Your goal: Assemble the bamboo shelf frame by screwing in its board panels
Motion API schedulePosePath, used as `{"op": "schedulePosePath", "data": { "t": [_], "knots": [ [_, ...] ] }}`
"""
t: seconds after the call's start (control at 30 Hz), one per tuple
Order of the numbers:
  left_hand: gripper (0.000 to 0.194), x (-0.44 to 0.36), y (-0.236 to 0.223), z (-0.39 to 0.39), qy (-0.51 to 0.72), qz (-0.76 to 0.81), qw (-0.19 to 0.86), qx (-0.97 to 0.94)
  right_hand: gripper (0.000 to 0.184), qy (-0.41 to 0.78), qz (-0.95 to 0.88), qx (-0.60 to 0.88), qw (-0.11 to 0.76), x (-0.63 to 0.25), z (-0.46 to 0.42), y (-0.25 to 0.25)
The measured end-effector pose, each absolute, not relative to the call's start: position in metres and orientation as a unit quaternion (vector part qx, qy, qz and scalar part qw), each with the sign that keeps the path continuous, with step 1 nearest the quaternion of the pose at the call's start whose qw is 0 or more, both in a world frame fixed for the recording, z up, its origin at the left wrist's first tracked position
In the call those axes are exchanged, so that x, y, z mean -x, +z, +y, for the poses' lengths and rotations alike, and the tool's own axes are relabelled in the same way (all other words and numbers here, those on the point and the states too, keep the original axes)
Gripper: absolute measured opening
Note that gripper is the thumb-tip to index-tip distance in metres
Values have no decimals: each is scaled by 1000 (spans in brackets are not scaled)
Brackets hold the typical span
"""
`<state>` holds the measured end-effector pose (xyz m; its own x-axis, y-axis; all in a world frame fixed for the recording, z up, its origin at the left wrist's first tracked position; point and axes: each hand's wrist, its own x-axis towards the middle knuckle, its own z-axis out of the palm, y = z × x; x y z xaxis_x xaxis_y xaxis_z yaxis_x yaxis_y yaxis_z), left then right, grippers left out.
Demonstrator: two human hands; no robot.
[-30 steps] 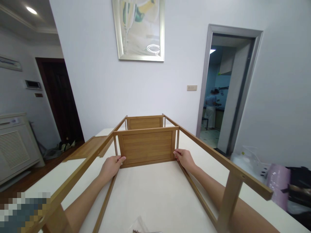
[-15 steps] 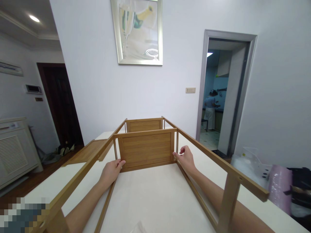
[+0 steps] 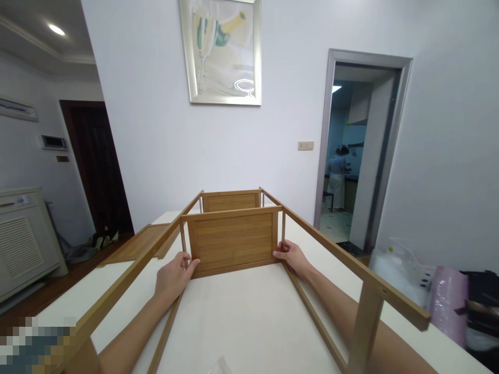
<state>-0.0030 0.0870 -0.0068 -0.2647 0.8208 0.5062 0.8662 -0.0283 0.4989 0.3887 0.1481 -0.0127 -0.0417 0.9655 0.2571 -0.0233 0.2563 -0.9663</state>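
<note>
A wooden shelf frame (image 3: 327, 235) lies on its side on a white table (image 3: 249, 322), its long rails running away from me. Across its middle stands a wooden shelf panel (image 3: 234, 241). My left hand (image 3: 173, 275) is closed at the panel's lower left corner, thumb on the near face and fingers curled at the outer side. At the lower right edge, my right hand (image 3: 294, 258) pinches the panel, its fingers bent beside the thin upright bar (image 3: 284, 228). A second panel (image 3: 232, 201) sits at the frame's far end. Some fingertips are hidden.
Another wooden panel (image 3: 136, 244) lies flat on the table at the left. Clear plastic (image 3: 221, 366) rests near the front edge. A pink wrapped roll (image 3: 448, 301) and a white basket (image 3: 413, 270) are at the right. A person (image 3: 337, 174) stands beyond the doorway.
My right hand's raised fingers have closed in around the panel edge near the upright bar. My left hand has shifted slightly left, and the panel and frame a little with it.
</note>
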Motion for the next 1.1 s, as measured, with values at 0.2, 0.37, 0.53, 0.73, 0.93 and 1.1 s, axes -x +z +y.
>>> {"op": "schedulePosePath", "data": {
  "t": [0.2,0.37,0.53,0.73,0.93,1.1],
  "knots": [
    [59,7,-6,97,-560,-612,-151,538,48,475,-546,411,555,-389,148,-13],
    [56,15,-11,102,-526,-561,-277,577,53,484,-538,407,557,-388,148,-13],
    [56,20,-17,106,-528,-538,-332,567,51,472,-547,420,549,-388,148,-13],
    [56,19,-18,108,-531,-499,-390,563,45,456,-564,434,534,-386,143,-11],
    [54,16,-19,104,-530,-479,-411,566,33,427,-585,445,526,-382,139,-12],
    [50,13,-16,101,-517,-469,-418,582,30,398,-594,461,525,-382,143,-14]
  ]
}}
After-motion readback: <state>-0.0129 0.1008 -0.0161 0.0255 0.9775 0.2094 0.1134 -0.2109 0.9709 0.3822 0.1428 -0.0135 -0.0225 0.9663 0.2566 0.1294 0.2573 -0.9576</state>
